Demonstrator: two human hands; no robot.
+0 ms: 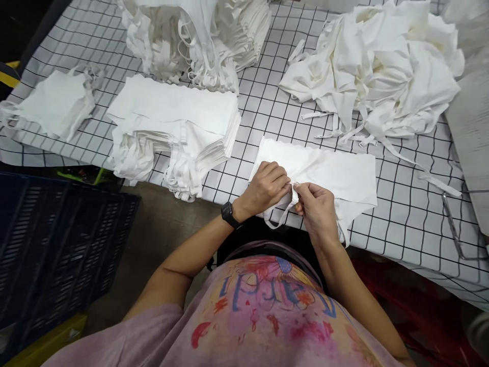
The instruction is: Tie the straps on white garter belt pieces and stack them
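Observation:
A white strappy garment (336, 171), perhaps a camisole, lies flat near the table's front edge with its scalloped hem away from me. Both hands meet over its strap end. My left hand (267, 186), with a black watch on the wrist, is closed on the strap where it joins the cloth. Pinched between the thumb and fingers of my right hand (316, 201) is the same white strap (280, 216), which loops down over the edge. The exact spot between the fingertips is partly hidden.
Left of my hands sits a neat stack of white garments (171, 109). Behind it rises a larger stack (214, 41). A loose heap of garments (382, 71) fills the back right. One garment (57, 102) lies far left. Dark blue crates (61, 244) stand below left.

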